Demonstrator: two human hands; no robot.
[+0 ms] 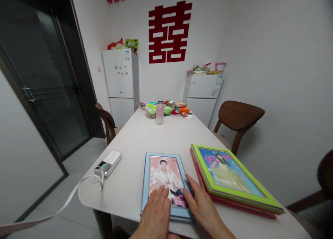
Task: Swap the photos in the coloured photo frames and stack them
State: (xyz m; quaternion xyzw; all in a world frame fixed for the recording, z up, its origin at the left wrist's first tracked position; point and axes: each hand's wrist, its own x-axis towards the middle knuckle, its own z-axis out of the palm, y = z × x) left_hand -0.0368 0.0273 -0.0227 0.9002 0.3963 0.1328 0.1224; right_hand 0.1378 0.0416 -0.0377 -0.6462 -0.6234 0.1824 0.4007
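Note:
A light blue picture frame lies face up near the table's front edge, with a photo of a person in white behind its front. My left hand lies flat over the lower left of the photo, its fingers stretched out. At the right side of the same frame is my right hand, the thumb on its face and the fingers along its edge. To the right lies a larger lime green picture frame, holding a photo of a person in a yellow dress. Beneath it a red frame shows at the edges.
A silver and white device with a white strap lies on the table at left. Farther back stand a pink bottle and assorted packets. Wooden chairs flank both sides; two white fridges stand beyond.

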